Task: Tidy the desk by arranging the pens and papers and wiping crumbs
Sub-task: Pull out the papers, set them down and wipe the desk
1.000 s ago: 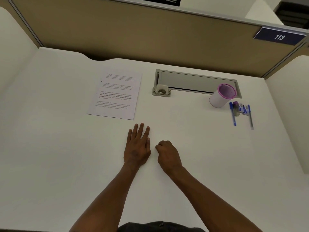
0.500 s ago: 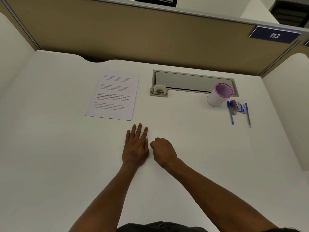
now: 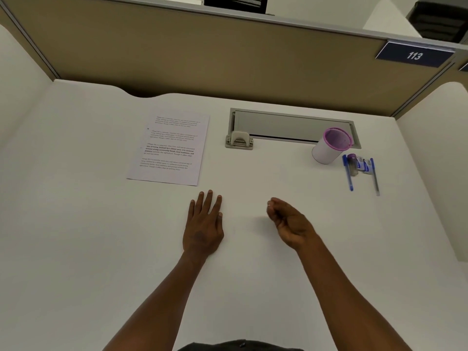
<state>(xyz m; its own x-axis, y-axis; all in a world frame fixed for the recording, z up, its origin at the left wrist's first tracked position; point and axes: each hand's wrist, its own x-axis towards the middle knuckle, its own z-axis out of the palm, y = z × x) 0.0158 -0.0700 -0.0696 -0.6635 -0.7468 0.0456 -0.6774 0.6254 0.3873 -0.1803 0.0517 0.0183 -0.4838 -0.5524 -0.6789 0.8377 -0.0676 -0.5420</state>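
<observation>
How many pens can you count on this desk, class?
2. One blue pen lies just right of the pink-rimmed cup; a second pen lies further right. Small items between them could hide another.

two pens (image 3: 347, 173), one paper (image 3: 169, 149), one cup (image 3: 330, 146), two hands (image 3: 202, 224)

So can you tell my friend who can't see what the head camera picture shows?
A person's left hand lies flat on a white desk; the right hand hovers curled. Beyond lie a printed paper sheet, a purple-rimmed white cup and two blue pens.
</observation>
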